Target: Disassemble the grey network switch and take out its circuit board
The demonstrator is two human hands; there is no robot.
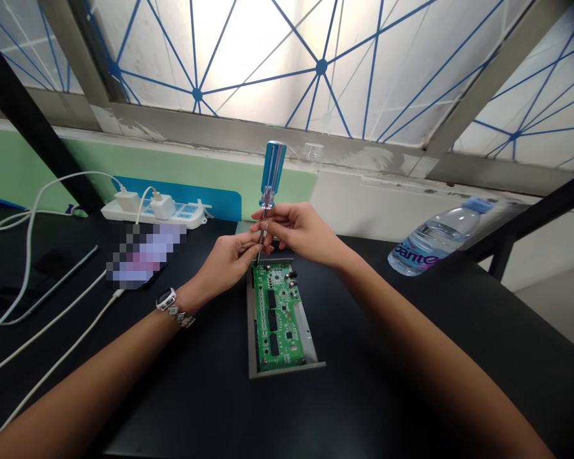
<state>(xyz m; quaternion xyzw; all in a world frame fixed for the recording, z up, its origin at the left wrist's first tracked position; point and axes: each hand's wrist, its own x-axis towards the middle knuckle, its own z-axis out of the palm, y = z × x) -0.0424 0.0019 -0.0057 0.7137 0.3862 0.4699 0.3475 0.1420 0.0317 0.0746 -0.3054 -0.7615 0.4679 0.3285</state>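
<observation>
So, the screwdriver (272, 169) stands nearly upright right between the fingertips, blue handle up top and clear of both hands; its shaft runs down past the fingers to the far left corner of the board (280, 319), just below them. The right hand (301, 231) has its thumb and fingers nearly closed, pinching the shaft just under the handle; the palm isn't wrapped around anything. The left hand (229, 258) sits lower, thumb and fingers drawn together by the lower shaft, close to the corner; they're barely apart, but I can't tell whether they grip the shaft or only steady something beside it. The tip is too small to make out against the corner; can't say what it's seated in.

The board is green, lying flat in a metal frame (252, 338) on the black table (373, 344); its long side runs away from the person. A watch (166, 298) is on the left wrist; off left there's a pixelated patch (146, 258) with a cable (95, 322) running to it, then a power strip (184, 217) behind; a water bottle (435, 236) leans over on the right, well apart from the hands.
</observation>
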